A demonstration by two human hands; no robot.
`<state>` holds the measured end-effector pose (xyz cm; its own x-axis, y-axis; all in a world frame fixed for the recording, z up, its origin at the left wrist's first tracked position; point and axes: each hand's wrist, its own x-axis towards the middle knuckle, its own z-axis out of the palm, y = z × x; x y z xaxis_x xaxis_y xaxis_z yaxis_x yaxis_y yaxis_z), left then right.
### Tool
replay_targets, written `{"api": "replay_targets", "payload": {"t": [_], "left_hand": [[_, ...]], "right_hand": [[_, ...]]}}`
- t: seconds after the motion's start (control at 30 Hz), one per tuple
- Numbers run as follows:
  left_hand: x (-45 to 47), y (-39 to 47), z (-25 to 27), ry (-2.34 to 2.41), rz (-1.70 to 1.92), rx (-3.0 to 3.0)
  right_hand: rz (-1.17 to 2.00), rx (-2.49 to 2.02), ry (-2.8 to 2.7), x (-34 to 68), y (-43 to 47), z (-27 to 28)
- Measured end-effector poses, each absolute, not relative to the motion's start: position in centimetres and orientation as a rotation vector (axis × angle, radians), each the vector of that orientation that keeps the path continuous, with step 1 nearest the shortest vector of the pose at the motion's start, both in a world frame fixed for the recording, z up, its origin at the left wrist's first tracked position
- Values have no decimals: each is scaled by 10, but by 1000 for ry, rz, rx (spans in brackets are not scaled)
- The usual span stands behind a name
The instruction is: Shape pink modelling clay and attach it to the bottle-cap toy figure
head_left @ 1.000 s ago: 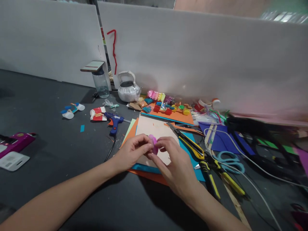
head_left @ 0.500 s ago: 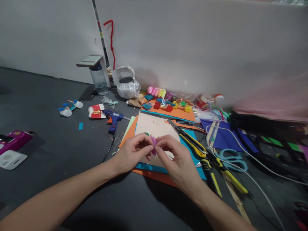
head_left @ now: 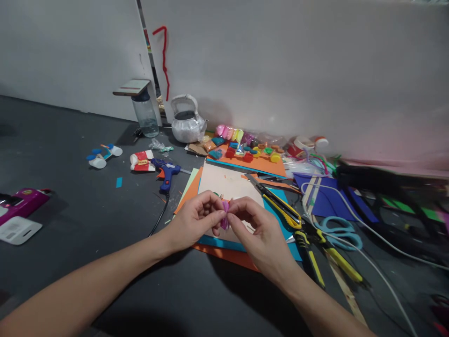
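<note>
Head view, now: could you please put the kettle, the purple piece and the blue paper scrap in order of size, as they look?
1. Kettle
2. Purple piece, partly covered, so judged by what shows
3. Blue paper scrap

We can't ID the purple pc. (head_left: 225,222): L hand (head_left: 198,215) & R hand (head_left: 258,225) hide most of it. They also block part of the cream sheet (head_left: 238,185); tiny bits (head_left: 221,196) on it too sm. for us to tell. Magenta device (head_left: 26,204) cut off at L edge, forearms (head_left: 122,272) at btm. Blk. item (head_left: 368,180) far R: blurred, unclear to us.
</note>
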<state>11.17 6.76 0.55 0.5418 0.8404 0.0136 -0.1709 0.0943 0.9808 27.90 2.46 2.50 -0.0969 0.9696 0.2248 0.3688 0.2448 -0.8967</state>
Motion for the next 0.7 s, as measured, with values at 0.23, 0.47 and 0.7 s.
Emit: {"api": "replay_targets", "payload": {"t": [0.23, 0.47, 0.7], "left_hand": [[111, 70, 8, 608, 819, 1192], [111, 73, 7, 593, 817, 1159], [109, 74, 5, 581, 788, 1148]], "right_hand": [[927, -1274, -1570, 278, 25, 26], [889, -1251, -1608, 279, 23, 28], [901, -1248, -1608, 279, 21, 30]]}}
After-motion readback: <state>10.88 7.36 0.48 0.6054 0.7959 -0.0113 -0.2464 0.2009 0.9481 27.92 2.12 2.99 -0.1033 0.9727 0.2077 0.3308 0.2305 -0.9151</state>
